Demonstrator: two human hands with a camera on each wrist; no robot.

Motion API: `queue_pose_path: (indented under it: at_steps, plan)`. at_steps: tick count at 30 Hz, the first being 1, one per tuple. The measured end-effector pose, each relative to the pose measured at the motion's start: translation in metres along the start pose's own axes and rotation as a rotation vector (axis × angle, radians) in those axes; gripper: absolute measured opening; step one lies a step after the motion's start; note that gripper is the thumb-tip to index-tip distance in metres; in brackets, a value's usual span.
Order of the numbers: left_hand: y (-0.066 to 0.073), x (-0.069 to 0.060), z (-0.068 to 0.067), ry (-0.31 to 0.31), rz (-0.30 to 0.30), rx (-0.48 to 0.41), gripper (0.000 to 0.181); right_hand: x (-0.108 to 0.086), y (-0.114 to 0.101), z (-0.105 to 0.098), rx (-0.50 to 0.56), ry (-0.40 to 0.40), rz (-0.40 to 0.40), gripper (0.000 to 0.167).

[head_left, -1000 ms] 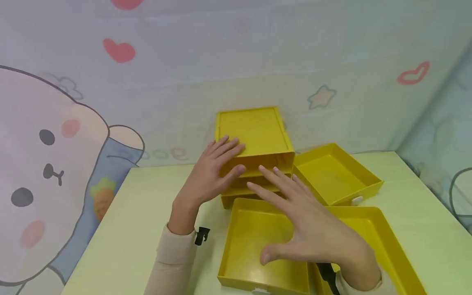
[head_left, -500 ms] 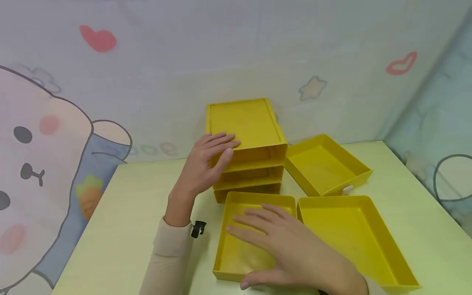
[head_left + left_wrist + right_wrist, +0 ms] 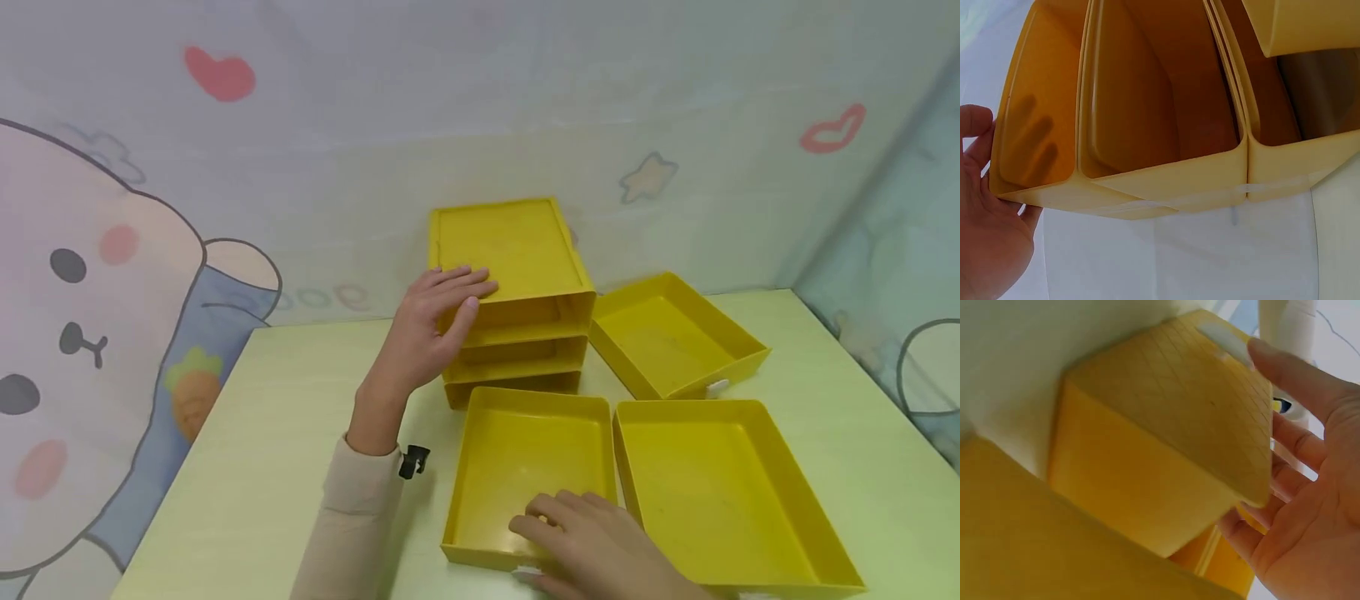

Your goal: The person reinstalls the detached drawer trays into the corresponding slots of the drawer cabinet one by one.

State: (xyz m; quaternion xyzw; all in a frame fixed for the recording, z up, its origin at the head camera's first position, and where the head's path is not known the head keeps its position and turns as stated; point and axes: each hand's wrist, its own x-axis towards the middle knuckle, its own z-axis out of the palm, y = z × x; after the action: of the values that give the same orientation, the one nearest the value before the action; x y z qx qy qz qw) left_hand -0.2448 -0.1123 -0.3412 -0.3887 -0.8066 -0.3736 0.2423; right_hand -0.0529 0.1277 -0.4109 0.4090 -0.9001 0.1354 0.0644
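A yellow desktop drawer cabinet [image 3: 513, 246] with three open slots stands against the backdrop. My left hand [image 3: 420, 333] rests on the left front of its top, fingers laid out straight; in the left wrist view their shadows show through the panel [image 3: 1038, 131]. Before the cabinet lies a shallow yellow drawer [image 3: 525, 450] with a white handle [image 3: 1225, 340] on its front. My right hand [image 3: 592, 537] grips that drawer's front wall, fingers bent over the rim and thumb outside by the handle. Part of the right thumb is cut off in the head view.
A second yellow drawer [image 3: 720, 492] lies close along the right side of the first. Another yellow drawer [image 3: 675, 333] sits turned at an angle behind it, beside the cabinet. The pale table [image 3: 247, 483] meets a printed cloth backdrop [image 3: 360, 150].
My right hand has come down and back from above the near drawer to its front wall, where the fingers have bent over the rim. My left hand has stayed on the cabinet top.
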Motion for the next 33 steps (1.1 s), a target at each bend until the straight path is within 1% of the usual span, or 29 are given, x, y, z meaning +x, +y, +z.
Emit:
queue_pose_path:
  at_steps: [2,6,9,11,15,17,20,23,25,27,31,33]
  plan:
    - [0.001,0.000,0.003,0.006,-0.003,0.002,0.032,-0.005,0.002,0.007,-0.016,0.055,-0.036,0.028]
    - [0.002,0.001,0.006,0.030,0.013,0.001,0.032,-0.010,0.005,0.016,-0.023,0.149,-0.098,0.026]
    - [0.002,0.003,0.006,0.043,0.021,-0.004,0.031,-0.010,0.004,0.020,-0.016,0.191,-0.126,0.024]
    - [0.002,0.003,0.006,0.048,0.022,-0.004,0.031,-0.009,0.003,0.022,-0.012,0.220,-0.138,0.026]
    - [0.001,0.003,0.005,0.053,0.021,0.001,0.030,-0.008,0.001,0.026,0.017,0.247,-0.147,0.032]
    - [0.001,0.003,0.005,0.052,0.020,0.004,0.030,-0.009,0.001,0.027,0.029,0.258,-0.150,0.031]
    - [0.001,0.004,0.004,0.048,0.015,0.008,0.030,-0.011,0.002,0.029,0.045,0.279,-0.164,0.026]
    - [0.000,0.004,0.002,0.048,0.012,0.007,0.030,-0.012,0.004,0.031,0.051,0.296,-0.181,0.015]
    - [0.000,0.003,0.001,0.047,0.011,0.005,0.030,-0.013,0.004,0.031,0.047,0.305,-0.185,0.013]
    - [0.000,0.003,0.001,0.045,0.007,0.004,0.030,-0.012,0.004,0.031,0.042,0.312,-0.184,0.016]
    - [0.000,0.002,0.001,0.032,-0.003,0.004,0.030,-0.012,0.005,0.032,0.053,0.316,-0.174,0.030]
    - [0.001,0.002,0.001,0.029,-0.005,0.001,0.030,-0.011,0.006,0.032,0.062,0.310,-0.173,0.034]
